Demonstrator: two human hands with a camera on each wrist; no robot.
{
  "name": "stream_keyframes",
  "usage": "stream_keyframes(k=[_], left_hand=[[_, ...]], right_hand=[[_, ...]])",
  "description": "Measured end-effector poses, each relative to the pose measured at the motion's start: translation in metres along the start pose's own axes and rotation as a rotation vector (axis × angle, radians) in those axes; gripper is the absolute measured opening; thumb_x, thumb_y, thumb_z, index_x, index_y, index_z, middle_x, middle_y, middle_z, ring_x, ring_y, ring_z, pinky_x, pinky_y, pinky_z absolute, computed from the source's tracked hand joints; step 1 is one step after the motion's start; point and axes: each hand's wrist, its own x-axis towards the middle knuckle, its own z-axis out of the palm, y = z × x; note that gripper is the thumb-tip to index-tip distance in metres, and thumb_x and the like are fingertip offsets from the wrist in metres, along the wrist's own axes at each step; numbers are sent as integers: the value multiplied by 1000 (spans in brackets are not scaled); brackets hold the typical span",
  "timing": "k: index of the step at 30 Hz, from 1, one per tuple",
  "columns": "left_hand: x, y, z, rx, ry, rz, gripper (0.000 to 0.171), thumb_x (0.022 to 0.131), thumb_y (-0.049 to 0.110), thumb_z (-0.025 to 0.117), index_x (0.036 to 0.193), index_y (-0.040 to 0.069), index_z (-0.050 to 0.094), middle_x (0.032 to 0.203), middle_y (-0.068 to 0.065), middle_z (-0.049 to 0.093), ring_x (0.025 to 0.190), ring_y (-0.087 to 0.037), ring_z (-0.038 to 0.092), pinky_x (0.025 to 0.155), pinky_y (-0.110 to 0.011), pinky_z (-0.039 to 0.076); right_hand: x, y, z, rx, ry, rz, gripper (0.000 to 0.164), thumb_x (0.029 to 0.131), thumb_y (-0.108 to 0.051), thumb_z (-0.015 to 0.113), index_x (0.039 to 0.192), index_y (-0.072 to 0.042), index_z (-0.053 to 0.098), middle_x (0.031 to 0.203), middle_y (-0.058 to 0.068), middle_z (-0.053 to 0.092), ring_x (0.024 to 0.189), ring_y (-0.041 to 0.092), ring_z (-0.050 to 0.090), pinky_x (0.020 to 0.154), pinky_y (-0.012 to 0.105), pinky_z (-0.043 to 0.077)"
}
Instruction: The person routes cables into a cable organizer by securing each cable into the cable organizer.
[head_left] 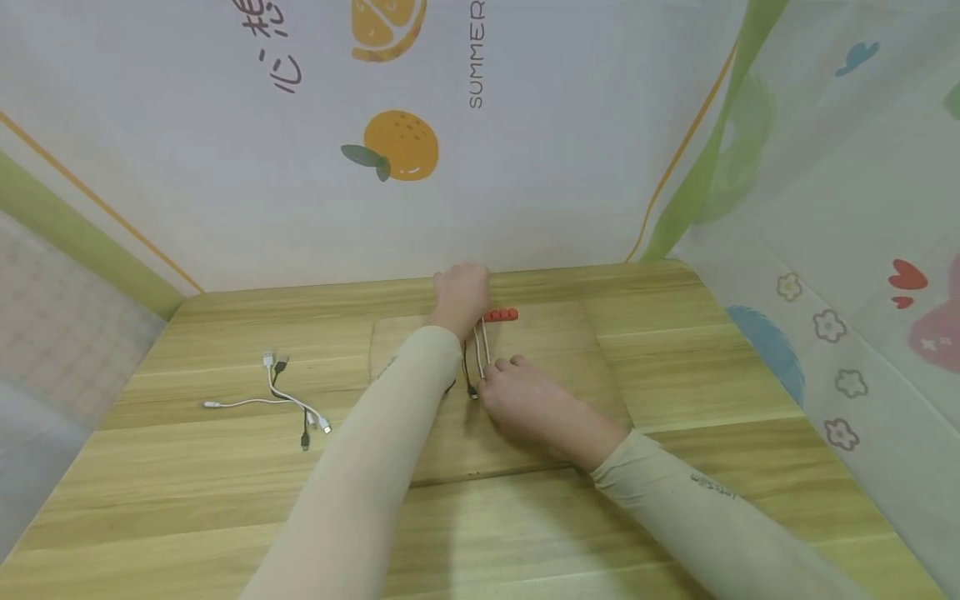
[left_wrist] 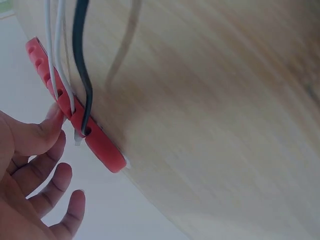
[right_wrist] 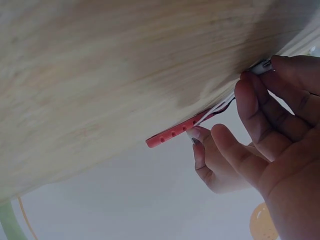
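Note:
A red cable organizer (left_wrist: 105, 151) with several slots sits at the far edge of a wooden board (head_left: 540, 442). Two white cable strands (left_wrist: 58, 45) and one black cable (left_wrist: 78, 45) run through its slots. Behind the organizer, my left hand (head_left: 462, 298) pinches a white cable end between thumb and index finger, its other fingers loosely bent. Nearer to me, my right hand (head_left: 521, 400) holds a white connector (right_wrist: 260, 67) between thumb and fingertips, low over the board. The black cable's connector (head_left: 472, 391) lies just left of the right hand.
On the table (head_left: 187, 508) to the left lies a loose group of white (head_left: 251, 402) and black cables (head_left: 305, 437) with their connectors. A printed white curtain (head_left: 540, 167) hangs behind the table's far edge, and another curtain (head_left: 847, 208) hangs on the right.

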Motion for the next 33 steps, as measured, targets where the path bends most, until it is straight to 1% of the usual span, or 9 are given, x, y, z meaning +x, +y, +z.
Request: stream_keyframes(k=[5,9,13,17,21,25,28,31,33], left_hand=[[0,1,-1,20,18,8,14,100,15,68,86,16,63,95,-3,70,91,-22,64,98,-51,56],[-3,2,-1,52,24,31,8,102,10,64,96,12,69,103,-7,72,101,-25,66,100,-52,56],[-8,3,1,89,-1,47,13,105,8,58,105,10,71,112,-11,71,110,-27,65,99,-53,58],[-11,2,3,59,-33,65,15,105,7,57,100,11,71,109,-10,73,105,-26,66,93,-54,60],[-15,-3,1,-36,-95,91,22,104,7,58,116,13,76,125,-7,76,119,-27,70,103,-55,57],[-17,-10,-4,-111,-176,114,40,105,8,56,143,16,66,150,-5,66,140,-29,61,112,-51,54],[-19,-17,-11,-118,-192,128,43,106,12,57,148,14,62,153,-8,62,142,-31,58,114,-53,51],[-23,-23,-22,-105,-188,123,42,105,13,59,147,12,62,153,-10,62,140,-33,58,121,-61,42],[-28,-27,-29,-86,-185,118,42,103,10,59,145,12,64,153,-10,62,142,-35,57,125,-69,32]], right_hand=[[-1,-1,-3,-14,15,5,20,104,-18,60,114,-9,75,104,6,72,101,23,69,83,39,57],[-2,-1,-6,17,-14,16,20,103,-17,61,116,-10,74,106,6,72,103,24,68,85,40,57],[-4,0,-9,46,-49,30,21,102,-15,62,118,-11,75,110,6,72,107,25,69,89,43,57],[-5,0,-11,52,-65,45,22,101,-15,62,118,-11,75,113,6,72,111,25,69,93,45,56],[-6,1,-12,53,-83,53,22,102,-16,59,119,-9,73,113,6,71,110,25,68,94,46,56],[-6,2,-12,73,-111,65,25,104,-18,56,121,-9,72,111,6,70,109,26,68,97,48,56],[-6,4,-12,89,-119,79,25,104,-20,57,121,-9,72,111,7,71,110,26,68,100,50,55],[-6,3,-14,92,-119,82,26,103,-21,59,122,-9,72,112,6,71,112,27,68,103,52,55],[-5,2,-16,87,-120,77,26,103,-22,60,122,-10,72,113,6,72,112,26,68,103,51,56]])
